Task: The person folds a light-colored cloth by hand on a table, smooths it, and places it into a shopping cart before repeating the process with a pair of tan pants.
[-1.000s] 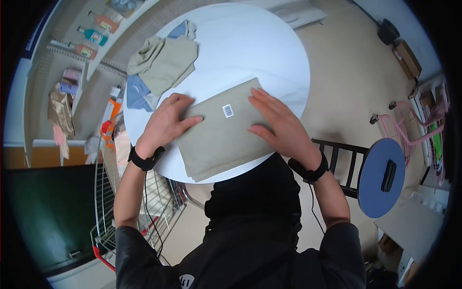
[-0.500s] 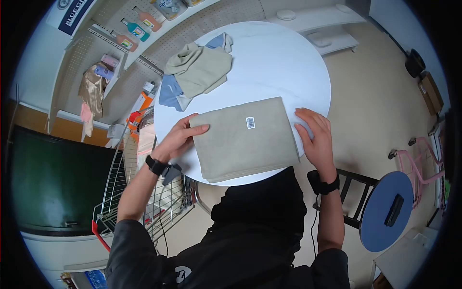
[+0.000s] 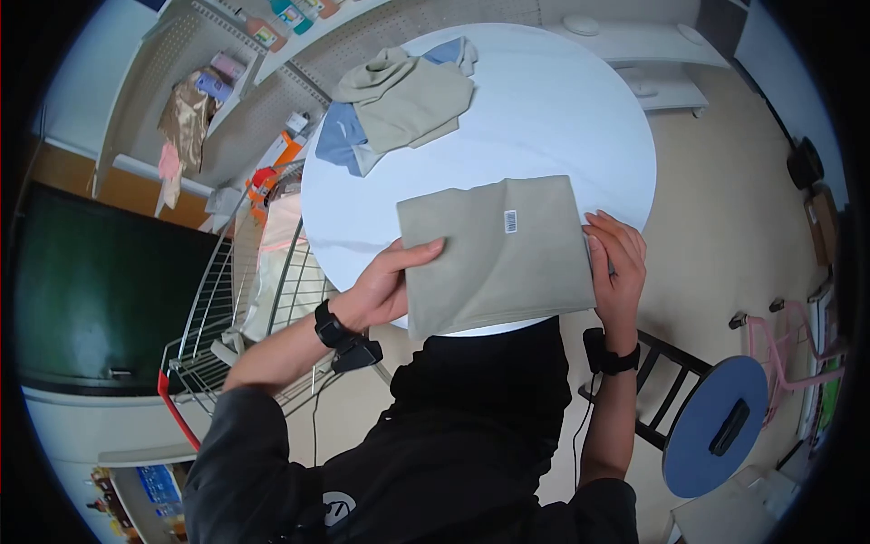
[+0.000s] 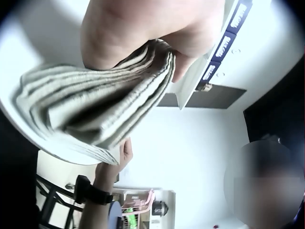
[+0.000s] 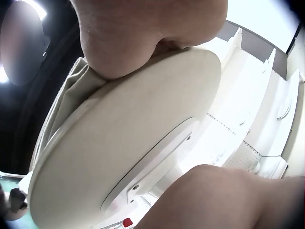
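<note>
A folded grey-green garment (image 3: pixel 498 258) with a white barcode sticker (image 3: pixel 510 222) lies over the near part of the round white table (image 3: pixel 580 118). My left hand (image 3: pixel 385 286) grips its left edge, thumb on top and the other fingers hidden beneath. The left wrist view shows the layered folds (image 4: pixel 86 105) bent upward under that hand. At the garment's right edge, my right hand (image 3: pixel 618 267) has its thumb and loosely extended fingers against the side. In the right wrist view this hand rests by the table's rim (image 5: pixel 143 105).
A rumpled grey-green and blue garment (image 3: pixel 408 100) lies at the table's far left. A wire shopping cart (image 3: pixel 204 317) stands left of the table, with shelves (image 3: pixel 313 36) behind it. To the right is a stool with a blue round seat (image 3: pixel 698 453).
Both hands lay spread on the garment at first. The right hand slid off to its right edge; the left took hold of the left edge and raised it. The head view also shifted.
</note>
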A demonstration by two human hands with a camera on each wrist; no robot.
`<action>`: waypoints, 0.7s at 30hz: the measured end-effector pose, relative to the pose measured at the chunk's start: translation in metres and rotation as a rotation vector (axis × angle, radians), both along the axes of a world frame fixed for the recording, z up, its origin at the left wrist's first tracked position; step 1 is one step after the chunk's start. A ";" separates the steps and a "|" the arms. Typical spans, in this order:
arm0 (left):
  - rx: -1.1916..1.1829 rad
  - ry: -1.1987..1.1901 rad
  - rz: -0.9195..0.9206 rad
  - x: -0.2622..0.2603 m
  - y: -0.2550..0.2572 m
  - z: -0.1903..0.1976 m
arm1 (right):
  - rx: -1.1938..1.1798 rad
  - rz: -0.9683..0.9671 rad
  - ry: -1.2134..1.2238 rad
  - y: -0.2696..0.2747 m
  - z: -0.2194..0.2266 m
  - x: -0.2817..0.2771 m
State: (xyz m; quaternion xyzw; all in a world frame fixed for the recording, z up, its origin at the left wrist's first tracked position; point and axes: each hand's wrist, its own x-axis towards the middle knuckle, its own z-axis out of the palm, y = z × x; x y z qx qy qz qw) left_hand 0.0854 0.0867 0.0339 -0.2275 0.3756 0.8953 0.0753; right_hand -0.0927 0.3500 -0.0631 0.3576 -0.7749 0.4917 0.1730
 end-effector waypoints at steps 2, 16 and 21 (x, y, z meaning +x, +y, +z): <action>-0.173 0.001 -0.036 -0.007 0.001 0.006 | 0.018 -0.004 -0.008 -0.001 -0.001 0.001; -1.487 -0.268 0.195 0.068 -0.276 0.175 | 0.129 -0.030 -0.002 -0.012 0.000 0.006; -1.535 -0.385 0.179 0.133 -0.387 0.178 | 0.171 -0.031 -0.020 -0.012 0.000 0.008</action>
